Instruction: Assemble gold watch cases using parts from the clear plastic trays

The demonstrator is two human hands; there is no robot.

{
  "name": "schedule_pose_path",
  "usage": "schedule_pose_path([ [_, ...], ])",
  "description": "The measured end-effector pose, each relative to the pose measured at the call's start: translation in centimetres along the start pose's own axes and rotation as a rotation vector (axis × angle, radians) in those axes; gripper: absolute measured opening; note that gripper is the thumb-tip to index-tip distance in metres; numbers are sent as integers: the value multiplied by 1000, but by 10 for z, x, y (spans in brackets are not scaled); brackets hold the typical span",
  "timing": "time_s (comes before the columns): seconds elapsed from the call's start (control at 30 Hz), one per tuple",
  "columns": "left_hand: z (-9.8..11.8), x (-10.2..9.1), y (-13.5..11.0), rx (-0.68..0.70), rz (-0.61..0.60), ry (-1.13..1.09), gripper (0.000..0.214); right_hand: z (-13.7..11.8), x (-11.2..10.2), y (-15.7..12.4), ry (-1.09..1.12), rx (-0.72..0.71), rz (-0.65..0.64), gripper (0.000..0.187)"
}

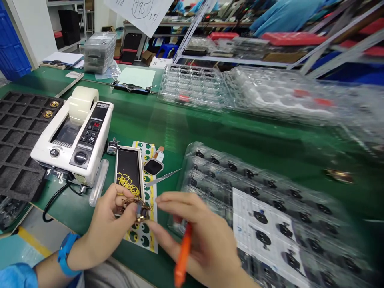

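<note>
Nearest, a small brass part (141,211) is pinched in the left hand (109,228), held up clear of the bench (192,128) for access. Just right of it, the right hand (204,236) has an orange tool (183,256) tucked under curled fingers. Beyond the part lie a black tray (129,168) and tape dispenser (73,138); open bench lies farther back.

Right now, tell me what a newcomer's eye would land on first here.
The two hands meet at the bench's near edge: the left hand pinches a small gold part, and the right hand holds an orange tool. A white tape dispenser sits to the left, and clear trays lie to the right.
</note>
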State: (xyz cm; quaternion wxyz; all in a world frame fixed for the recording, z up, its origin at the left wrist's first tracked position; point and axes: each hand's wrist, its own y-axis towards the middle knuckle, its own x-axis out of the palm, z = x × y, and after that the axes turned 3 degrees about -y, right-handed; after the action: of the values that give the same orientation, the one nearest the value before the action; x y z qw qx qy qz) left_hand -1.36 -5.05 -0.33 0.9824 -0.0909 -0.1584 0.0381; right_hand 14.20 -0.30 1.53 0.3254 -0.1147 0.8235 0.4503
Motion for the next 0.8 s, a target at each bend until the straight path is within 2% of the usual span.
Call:
schedule_pose_path([
  [0.1, 6, -2, 7, -16, -11, -76, 18, 4, -7, 6, 221, 169, -163, 8],
  [0.17, 9, -3, 9, -16, -33, -97, 15, 7, -8, 8, 329, 185, -301, 12],
  [0.23, 10, -3, 9, -40, -57, -115, 13, 9, -7, 9, 419, 151, -377, 11],
  [0.33, 10, -1, 7, -73, -67, -112, 10, 9, -4, 8, 446, 141, -413, 11],
  [0.4, 9, 2, 6, -46, -57, -87, 9, 7, -1, 6, 395, 145, -418, 13],
  [0.5, 6, 4, 6, 22, -19, -28, 9, 3, 7, 1, 279, 129, -352, 21],
  [0.6, 2, 4, 7, 157, 37, 72, 11, -1, 13, -4, 146, 156, -248, 28],
  [0.7, -5, 0, 8, 409, 96, 278, 12, -3, 11, -4, 115, 300, -158, 38],
  [0.73, -8, -2, 8, 515, 123, 373, 13, -4, 10, -2, 156, 377, -166, 42],
  [0.8, -15, -4, 9, 737, 173, 581, 21, -7, 8, 2, 314, 552, -266, 47],
])
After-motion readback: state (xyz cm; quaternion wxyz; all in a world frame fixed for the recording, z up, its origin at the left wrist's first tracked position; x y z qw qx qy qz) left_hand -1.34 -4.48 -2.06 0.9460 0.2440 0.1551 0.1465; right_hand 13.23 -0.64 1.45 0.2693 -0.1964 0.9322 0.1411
